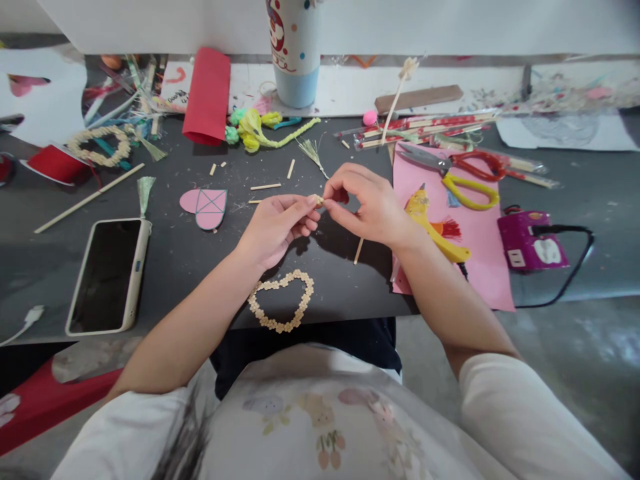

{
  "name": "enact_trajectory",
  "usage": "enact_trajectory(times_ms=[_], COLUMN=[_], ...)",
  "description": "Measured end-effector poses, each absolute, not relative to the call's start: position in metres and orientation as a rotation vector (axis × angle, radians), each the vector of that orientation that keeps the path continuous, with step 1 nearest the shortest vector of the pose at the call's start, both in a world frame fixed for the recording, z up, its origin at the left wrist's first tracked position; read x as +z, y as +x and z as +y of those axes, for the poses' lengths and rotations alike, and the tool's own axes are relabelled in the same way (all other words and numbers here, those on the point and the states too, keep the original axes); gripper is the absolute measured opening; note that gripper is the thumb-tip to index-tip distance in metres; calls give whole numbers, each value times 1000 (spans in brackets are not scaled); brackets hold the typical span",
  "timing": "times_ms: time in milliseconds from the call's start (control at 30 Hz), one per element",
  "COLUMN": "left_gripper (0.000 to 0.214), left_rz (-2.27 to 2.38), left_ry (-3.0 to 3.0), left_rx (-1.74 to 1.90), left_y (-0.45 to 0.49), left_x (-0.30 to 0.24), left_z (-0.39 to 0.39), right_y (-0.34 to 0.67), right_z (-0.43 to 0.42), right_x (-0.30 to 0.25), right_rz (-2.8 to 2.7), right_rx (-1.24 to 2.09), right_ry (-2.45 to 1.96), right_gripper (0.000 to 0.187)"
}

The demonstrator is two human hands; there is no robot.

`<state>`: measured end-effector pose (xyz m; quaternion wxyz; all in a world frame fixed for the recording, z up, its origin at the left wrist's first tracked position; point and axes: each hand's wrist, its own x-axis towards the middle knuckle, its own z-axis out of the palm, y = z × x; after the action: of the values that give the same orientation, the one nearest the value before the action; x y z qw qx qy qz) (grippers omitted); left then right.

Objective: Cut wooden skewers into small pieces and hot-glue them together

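My left hand (280,227) and my right hand (367,203) meet above the dark table (200,267), both pinched on a small pale rolled piece (317,199) held between their fingertips. Just below the hands, near the table's front edge, lies a heart-shaped ring of small pale beads (281,301). A short wooden stick (359,251) lies under my right wrist. Several cut stick bits (265,187) are scattered beyond my hands.
A phone (107,275) lies at the left, a pink heart cutout (205,207) beside it. Pink paper (460,233) at the right carries scissors (453,167) and a yellow glue gun (435,227). A purple power strip (530,243), a cup (295,50) and a red roll (207,97) stand around.
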<state>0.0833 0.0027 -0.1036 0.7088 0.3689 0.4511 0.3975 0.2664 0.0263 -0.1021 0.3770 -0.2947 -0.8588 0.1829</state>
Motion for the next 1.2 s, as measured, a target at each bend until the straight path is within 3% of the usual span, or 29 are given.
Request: enact_trajectory(times_ms=[1200], left_gripper=[26], left_rz=[1027], left_ry=[853], left_rx=[909], left_y=[83], left_x=[-105], left_z=[3], right_y=[268], right_z=[27], right_x=[-103], right_rz=[-2149], right_rx=[528], right_ry=[-803], right_gripper=[4])
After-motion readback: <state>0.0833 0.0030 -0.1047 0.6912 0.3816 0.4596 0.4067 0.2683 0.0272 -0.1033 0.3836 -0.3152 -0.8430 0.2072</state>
